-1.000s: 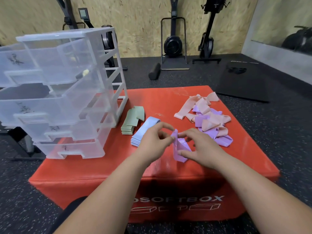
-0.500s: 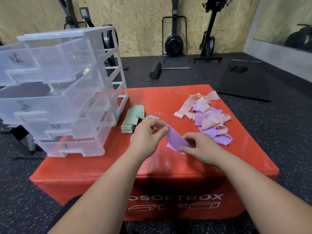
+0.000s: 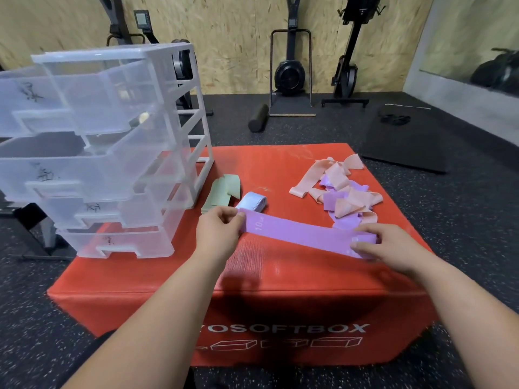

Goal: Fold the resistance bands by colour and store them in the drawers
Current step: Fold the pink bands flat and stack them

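My left hand (image 3: pixel 222 228) and right hand (image 3: pixel 384 245) each pinch one end of a purple band (image 3: pixel 297 234), spread flat just above the red box (image 3: pixel 280 169); green stack (image 3: pixel 222 192) and blue stack (image 3: pixel 251 202) folded; pink-and-purple pile (image 3: pixel 342 192) unfolded; drawers (image 3: pixel 112 153) pulled out, no bands visible inside; path appears unobstructed.

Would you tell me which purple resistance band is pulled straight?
The purple fabric band printed "10", held between left hand and right hand; other purple bands lie crumpled among peach bands.
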